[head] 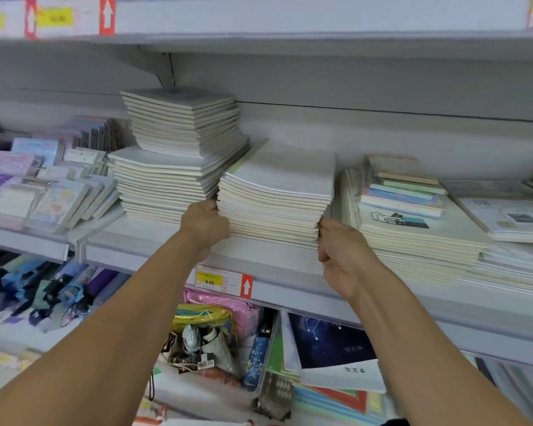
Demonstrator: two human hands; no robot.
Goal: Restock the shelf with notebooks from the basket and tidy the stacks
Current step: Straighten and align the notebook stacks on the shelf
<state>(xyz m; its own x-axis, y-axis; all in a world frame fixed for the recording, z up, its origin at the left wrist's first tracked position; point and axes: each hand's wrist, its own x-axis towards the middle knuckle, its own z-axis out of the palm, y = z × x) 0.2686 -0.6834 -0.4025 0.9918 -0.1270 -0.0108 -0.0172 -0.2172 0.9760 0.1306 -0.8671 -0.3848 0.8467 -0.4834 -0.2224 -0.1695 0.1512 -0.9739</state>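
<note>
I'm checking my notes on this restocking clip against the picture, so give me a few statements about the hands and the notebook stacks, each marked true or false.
1. Both hands are on the middle stack of notebooks. True: the left hand is at its left edge and the right hand at its right edge.
2. The tall stack to the left is squared up neatly. False: its upper part sits twisted against the lower part.
3. The right hand holds a single notebook in the air. False: it grips the side of the stack on the shelf.
4. A yellow price label sits on the shelf edge below the hands. True.
5. The middle stack is taller than the stack on its left. False: it is lower.
</note>
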